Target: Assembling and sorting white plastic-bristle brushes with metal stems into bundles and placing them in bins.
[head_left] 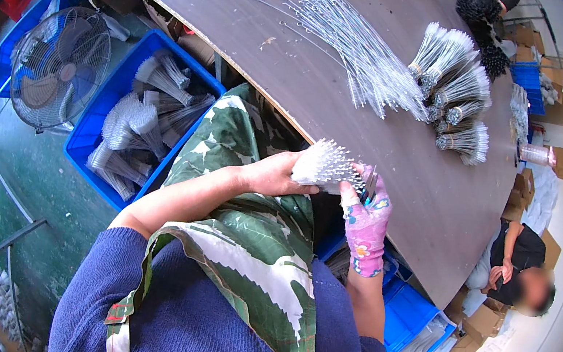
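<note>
The bare left hand (271, 173) is closed around a bundle of thin wire brushes (324, 164), gripping it from the left. The right hand (365, 208), in a pink patterned glove, is clamped on the bundle's other end. The bundle lies roughly crosswise, white tips fanned up and left, just off the bench's (297, 75) near edge, above the lap.

Grey worktable (402, 158), green floor (39, 174) w/ fan (59, 67), daylit.
</note>
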